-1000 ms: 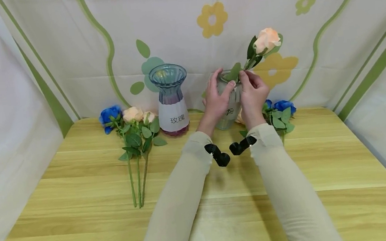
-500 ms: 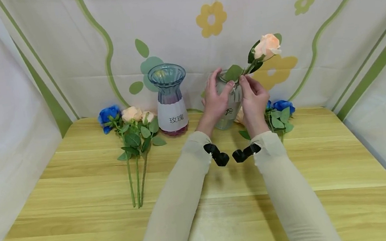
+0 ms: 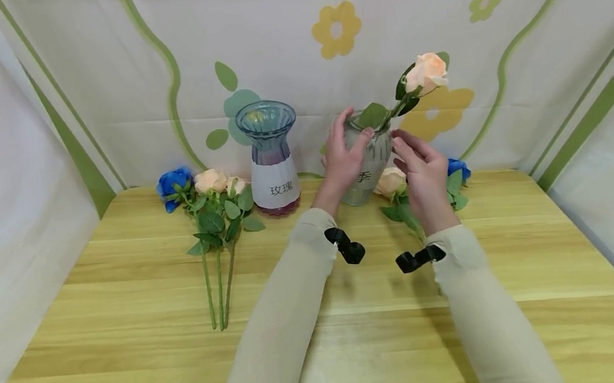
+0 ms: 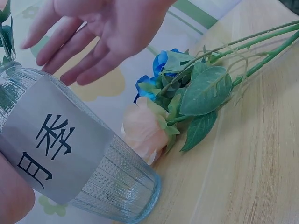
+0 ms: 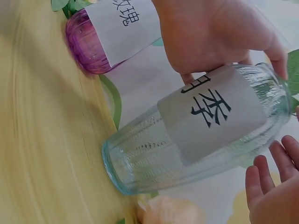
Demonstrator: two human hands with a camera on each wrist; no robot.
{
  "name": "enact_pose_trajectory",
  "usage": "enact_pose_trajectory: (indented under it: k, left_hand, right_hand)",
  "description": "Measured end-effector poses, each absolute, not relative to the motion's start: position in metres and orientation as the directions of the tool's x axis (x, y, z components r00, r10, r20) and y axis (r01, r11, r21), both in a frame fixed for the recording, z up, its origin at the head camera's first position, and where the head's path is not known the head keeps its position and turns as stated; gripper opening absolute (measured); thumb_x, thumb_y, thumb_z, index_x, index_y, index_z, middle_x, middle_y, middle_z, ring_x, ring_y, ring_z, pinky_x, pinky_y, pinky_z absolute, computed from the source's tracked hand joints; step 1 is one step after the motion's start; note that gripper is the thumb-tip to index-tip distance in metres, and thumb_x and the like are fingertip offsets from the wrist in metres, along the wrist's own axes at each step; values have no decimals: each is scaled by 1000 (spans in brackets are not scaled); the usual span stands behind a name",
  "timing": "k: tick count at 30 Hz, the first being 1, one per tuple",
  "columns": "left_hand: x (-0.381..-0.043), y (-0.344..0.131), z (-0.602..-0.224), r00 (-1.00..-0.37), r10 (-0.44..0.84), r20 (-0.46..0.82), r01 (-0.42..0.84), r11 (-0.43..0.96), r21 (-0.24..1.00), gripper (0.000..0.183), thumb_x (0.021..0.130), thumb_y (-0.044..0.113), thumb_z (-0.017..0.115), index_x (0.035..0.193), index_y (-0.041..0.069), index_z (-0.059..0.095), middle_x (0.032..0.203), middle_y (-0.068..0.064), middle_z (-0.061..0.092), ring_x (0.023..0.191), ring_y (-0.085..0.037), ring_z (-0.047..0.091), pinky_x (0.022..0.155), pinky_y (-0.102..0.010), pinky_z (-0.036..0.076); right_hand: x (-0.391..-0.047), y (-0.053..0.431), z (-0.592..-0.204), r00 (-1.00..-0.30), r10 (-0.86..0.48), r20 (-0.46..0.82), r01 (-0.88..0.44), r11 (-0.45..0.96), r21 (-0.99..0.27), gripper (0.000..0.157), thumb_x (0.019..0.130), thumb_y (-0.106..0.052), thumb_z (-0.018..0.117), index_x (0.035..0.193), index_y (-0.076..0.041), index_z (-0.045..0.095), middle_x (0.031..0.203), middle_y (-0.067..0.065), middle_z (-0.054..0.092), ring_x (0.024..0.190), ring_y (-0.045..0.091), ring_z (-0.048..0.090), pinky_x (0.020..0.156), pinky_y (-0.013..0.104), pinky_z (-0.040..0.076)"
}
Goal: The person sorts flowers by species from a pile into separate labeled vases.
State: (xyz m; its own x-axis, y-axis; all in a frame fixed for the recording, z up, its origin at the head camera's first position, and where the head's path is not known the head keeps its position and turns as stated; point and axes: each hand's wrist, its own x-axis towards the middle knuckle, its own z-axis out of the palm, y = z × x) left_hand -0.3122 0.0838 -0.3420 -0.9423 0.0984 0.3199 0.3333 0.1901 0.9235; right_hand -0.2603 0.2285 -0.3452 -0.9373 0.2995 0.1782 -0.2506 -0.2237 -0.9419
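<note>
In the head view my left hand (image 3: 344, 160) grips a clear glass vase (image 3: 360, 194) by its upper side, thumb near the rim. A paper label (image 5: 210, 114) with dark characters wraps the vase. From its mouth a peach rose (image 3: 427, 74) leans right, its leaves at the rim. My right hand (image 3: 424, 173) is just right of the vase, holding nothing, with its fingers loosely extended in the left wrist view. Beneath and behind it lie another peach rose (image 3: 390, 182) and a blue rose (image 3: 456, 168), partly hidden by the hand.
A blue-to-purple glass vase (image 3: 270, 158) with a white label stands left of the gripped one. Farther left lie a blue rose (image 3: 173, 186) and two peach roses (image 3: 210, 181), stems toward me. A patterned cloth (image 3: 290, 42) hangs behind the wooden table (image 3: 134, 375).
My right hand has let go of the leaning peach rose's stem and moved right and down. The rose dipped slightly, then stayed leaning in the vase. My left hand stays on the vase.
</note>
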Motion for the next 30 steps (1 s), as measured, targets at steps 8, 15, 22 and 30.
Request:
enact_pose_trajectory:
  k: [8, 15, 22, 30]
  left_hand:
    - [-311, 89, -341, -946, 96, 309, 322, 206, 924, 63, 96, 54, 52, 152, 37, 30, 157, 14, 31, 148, -19, 27, 116, -67, 2]
    - [-311, 89, -342, -948, 95, 305, 318, 197, 927, 63, 95, 54, 52, 152, 38, 30, 157, 16, 30, 148, -17, 27, 116, -67, 3]
    - [-311, 87, -344, -943, 109, 314, 330, 201, 922, 62, 96, 54, 50, 152, 38, 28, 157, 17, 29, 148, -17, 26, 115, -67, 3]
    - [-310, 85, -342, -944, 103, 315, 330, 192, 924, 61, 96, 56, 50, 151, 41, 28, 156, 19, 29, 148, -15, 26, 115, -66, 4]
  right_hand:
    - [-239, 248, -345, -938, 300, 176, -251, -234, -939, 43, 86, -21, 77, 124, -5, 68, 119, 7, 72, 102, 18, 68, 86, 26, 56]
    - [-225, 263, -346, -958, 237, 162, -230, -296, -927, 41, 88, -18, 74, 126, -2, 66, 117, 9, 72, 98, 17, 69, 87, 26, 56]
    - [-212, 276, -347, -965, 192, 179, -232, -303, -924, 39, 90, -13, 72, 125, 3, 65, 113, 11, 73, 96, 21, 71, 86, 27, 57]
    - [-199, 287, -347, -971, 150, 186, -222, -277, -935, 41, 90, -11, 71, 125, 7, 62, 114, 13, 72, 95, 23, 73, 89, 30, 56]
